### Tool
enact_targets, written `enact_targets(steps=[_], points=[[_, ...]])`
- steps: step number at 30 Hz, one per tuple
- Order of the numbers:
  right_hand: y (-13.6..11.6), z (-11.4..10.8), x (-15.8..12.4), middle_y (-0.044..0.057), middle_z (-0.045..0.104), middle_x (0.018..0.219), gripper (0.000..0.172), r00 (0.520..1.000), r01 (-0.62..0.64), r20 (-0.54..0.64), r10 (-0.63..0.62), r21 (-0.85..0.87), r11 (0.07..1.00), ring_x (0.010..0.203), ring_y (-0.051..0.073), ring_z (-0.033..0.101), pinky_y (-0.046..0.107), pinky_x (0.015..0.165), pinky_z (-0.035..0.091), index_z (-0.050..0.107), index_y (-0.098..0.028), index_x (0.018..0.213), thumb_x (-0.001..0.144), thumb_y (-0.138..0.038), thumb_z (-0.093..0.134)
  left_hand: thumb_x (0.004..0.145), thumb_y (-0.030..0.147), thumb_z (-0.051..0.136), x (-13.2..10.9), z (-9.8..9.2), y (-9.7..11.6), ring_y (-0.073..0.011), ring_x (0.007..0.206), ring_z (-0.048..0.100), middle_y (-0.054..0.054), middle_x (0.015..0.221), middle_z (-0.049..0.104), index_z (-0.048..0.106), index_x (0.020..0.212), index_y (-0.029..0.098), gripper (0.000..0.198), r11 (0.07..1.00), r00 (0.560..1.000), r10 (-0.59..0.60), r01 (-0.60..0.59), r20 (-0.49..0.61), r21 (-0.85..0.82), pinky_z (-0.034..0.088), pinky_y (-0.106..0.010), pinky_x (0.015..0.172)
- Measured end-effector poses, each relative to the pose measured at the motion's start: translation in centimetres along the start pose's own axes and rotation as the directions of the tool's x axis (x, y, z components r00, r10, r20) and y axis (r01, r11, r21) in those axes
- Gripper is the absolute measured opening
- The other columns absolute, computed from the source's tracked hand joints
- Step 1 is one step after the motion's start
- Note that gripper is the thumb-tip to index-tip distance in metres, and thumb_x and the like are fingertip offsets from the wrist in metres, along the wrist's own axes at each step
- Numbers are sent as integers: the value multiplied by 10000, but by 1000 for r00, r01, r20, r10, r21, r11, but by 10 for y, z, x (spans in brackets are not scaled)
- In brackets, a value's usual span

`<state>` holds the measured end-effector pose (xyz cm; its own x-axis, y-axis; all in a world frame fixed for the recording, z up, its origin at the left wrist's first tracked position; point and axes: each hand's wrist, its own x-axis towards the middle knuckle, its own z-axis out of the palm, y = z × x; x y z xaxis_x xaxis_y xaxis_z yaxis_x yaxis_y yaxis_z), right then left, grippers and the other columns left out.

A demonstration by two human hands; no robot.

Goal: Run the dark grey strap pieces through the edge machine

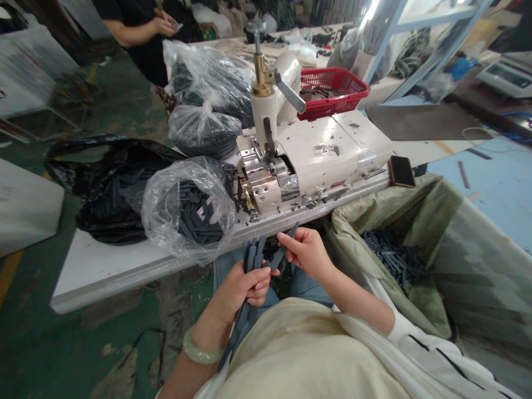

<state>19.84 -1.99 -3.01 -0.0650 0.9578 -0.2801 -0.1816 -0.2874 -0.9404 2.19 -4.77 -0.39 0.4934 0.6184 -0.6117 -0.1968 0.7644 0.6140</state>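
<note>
"So, what do the hands have hold of?"

"Slate-blue strips. The left hand (247, 285) is curled firmly around a bundle of strips (252, 257), which fans out above the fist and trails below it toward the lap. The right hand (306, 249) pinches a single strip (279, 257) between thumb and fingers, its lower end just beside the left fingertips."

"And around them?"

"Ahead of both hands stands a cream skiving machine (341, 149). Left of the left hand, an open clear plastic bag (164, 221) holds more strips, with a black plastic bag (137, 149) beyond it."

"Right of the right hand?"

"An olive fabric liner (353, 213), with strips inside. Beyond it lies a smartphone (402, 170); farther ahead, past the machine, sits a red plastic basket (332, 106)."
</note>
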Motion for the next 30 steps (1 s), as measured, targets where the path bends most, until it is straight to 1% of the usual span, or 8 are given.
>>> enact_targets(steps=[4, 7, 9, 11, 13, 16, 22, 30], points=[[1, 4, 1, -66, 479, 453, 331, 995, 37, 94, -44, 74, 997, 364, 45, 363, 164, 353, 259, 643, -152, 745, 822, -474, 637, 677, 333, 752, 5, 3, -4, 3, 381, 218, 95, 497, 372, 647, 777, 88, 285, 1000, 998, 25, -26, -62, -14, 172, -149, 367], [1, 10, 2, -19, 583, 623, 321, 980, 9, 190, -55, 236, 972, 537, 78, 527, 180, 501, 427, 646, -161, 802, 853, -474, 597, 674, 341, 758, 8, 5, -5, 3, 381, 217, 96, 490, 367, 648, 784, 81, 303, 1000, 997, 18, -19, -72, -16, 168, -150, 365], [-3, 13, 6, 10, 633, 713, 329, 973, -45, 228, -30, 318, 947, 623, 106, 592, 217, 578, 487, 626, -164, 801, 846, -489, 598, 683, 355, 758, 9, 5, -5, 4, 384, 209, 101, 487, 356, 644, 796, 84, 315, 1000, 997, 13, -15, -74, -23, 163, -148, 368], [-9, 15, 16, -15, 595, 617, 344, 979, -68, 206, -3, 337, 939, 514, 91, 550, 196, 485, 446, 604, -165, 780, 827, -506, 612, 692, 370, 759, 9, 2, -3, 5, 383, 199, 104, 486, 347, 633, 794, 100, 316, 999, 997, 19, -21, -72, -34, 154, -147, 371], [-19, 14, 33, -72, 465, 467, 364, 989, -54, 149, 7, 316, 947, 360, 50, 388, 160, 356, 285, 581, -163, 734, 795, -518, 638, 695, 385, 762, 8, -1, -1, 6, 380, 187, 105, 489, 350, 618, 779, 116, 317, 998, 997, 30, -33, -69, -44, 144, -148, 370], [-37, 12, 64, -113, 327, 392, 394, 997, -8, 81, -17, 300, 954, 315, 19, 222, 161, 324, 128, 549, -158, 652, 736, -520, 682, 698, 401, 763, 7, -6, 3, 7, 374, 176, 103, 493, 354, 605, 764, 125, 325, 997, 995, 54, -58, -80, -51, 133, -149, 365], [-56, 12, 106, -122, 297, 373, 383, 997, -67, 67, 48, 330, 942, 304, 10, 196, 166, 320, 105, 508, -166, 586, 676, -464, 731, 703, 418, 756, 5, -13, 6, 4, 373, 167, 105, 493, 337, 594, 761, 131, 335, 995, 990, 85, -90, -109, -48, 128, -151, 360], [-62, 18, 115, -117, 304, 355, 331, 993, -97, -24, 115, 384, 918, 290, 9, 199, 159, 308, 112, 497, -162, 565, 729, -368, 698, 702, 400, 765, 6, -21, 8, 7, 379, 170, 103, 495, 347, 609, 766, 122, 326, 992, 990, 78, -89, -121, -87, 129, -143, 367]])
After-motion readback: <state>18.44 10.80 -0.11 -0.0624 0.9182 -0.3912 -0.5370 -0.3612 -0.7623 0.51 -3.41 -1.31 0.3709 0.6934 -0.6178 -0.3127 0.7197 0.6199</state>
